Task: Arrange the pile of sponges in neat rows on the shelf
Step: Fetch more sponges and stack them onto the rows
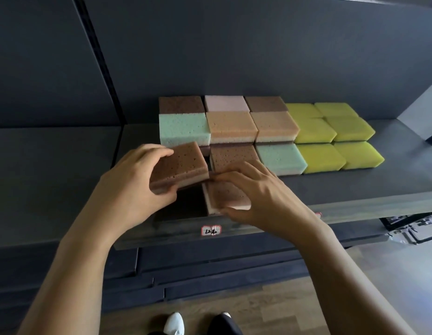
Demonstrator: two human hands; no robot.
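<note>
Most of the work looks done. Brown, pink, beige and mint-green foam sponges (231, 126) and yellow-green sponges (321, 158) stand in tidy rows on the dark grey shelf (355, 184), behind the small white price label (211, 230) and to its right. Two pieces are not yet placed. The left hand (135, 182) grips a brown porous rectangular sponge (179, 165), tilted, up and left of the label. The right hand (260, 197) holds a second brown sponge with a pale underside (222, 194), just behind the label.
</note>
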